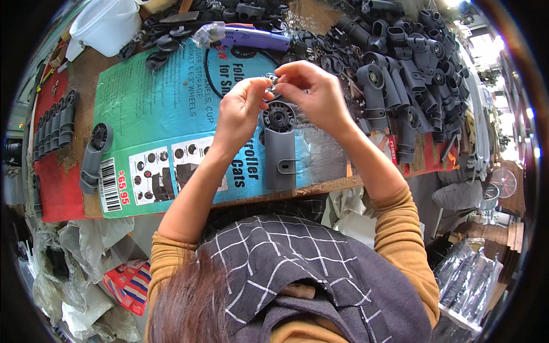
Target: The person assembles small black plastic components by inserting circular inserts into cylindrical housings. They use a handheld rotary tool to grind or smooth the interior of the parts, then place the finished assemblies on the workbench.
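My left hand (243, 108) and my right hand (311, 91) meet above the bench, their fingertips pinched together. Between them are small shiny metal pieces (271, 80), too small to make out exactly. Just below my fingers lies a grey plastic joint part (280, 157) with a round, ribbed black hub at its far end and a slot near its close end. It rests on a flattened printed cardboard sheet (154, 97), green and blue. Another grey joint part (95, 154) lies at the sheet's left edge.
A purple handheld tool (254, 39) lies beyond my hands among black plastic pieces (166, 43). Many grey joint parts (409, 80) are heaped at the right. Similar parts (55, 123) stand in a row at the left. A white tub (106, 26) sits at the back left.
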Motion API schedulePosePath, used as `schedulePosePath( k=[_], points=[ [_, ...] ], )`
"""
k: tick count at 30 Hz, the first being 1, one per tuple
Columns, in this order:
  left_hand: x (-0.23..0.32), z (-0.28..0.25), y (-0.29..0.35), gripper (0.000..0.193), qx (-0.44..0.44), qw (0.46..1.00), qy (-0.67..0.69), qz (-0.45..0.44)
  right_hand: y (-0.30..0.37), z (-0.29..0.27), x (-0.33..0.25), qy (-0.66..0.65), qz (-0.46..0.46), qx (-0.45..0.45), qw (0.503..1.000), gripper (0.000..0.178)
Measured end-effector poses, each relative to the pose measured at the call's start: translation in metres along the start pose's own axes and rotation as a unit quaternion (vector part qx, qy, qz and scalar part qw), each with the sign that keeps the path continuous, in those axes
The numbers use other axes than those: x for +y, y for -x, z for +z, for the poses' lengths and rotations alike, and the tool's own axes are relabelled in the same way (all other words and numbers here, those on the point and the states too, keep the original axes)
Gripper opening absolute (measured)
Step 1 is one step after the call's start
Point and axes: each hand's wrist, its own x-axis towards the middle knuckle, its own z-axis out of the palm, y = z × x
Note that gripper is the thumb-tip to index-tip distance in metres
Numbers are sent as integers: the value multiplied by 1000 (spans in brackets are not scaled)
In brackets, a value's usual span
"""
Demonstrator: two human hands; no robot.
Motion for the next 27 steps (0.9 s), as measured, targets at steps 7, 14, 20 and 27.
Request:
schedulePosePath(
  k=[7,14,20,27],
  points=[
    [3,0,32,97,-91,897,-430,35,38,-11,7,145,-23,-110,983,25],
    [-3,-12,29,81,-58,916,-395,40,30,8,15,171,-83,-125,974,26],
    [-2,-9,-24,38,-56,914,-378,138,22,-24,11,123,0,-89,988,42],
    [-9,-25,-55,19,-22,874,-455,168,-77,-126,109,391,-4,57,919,20]
  ],
)
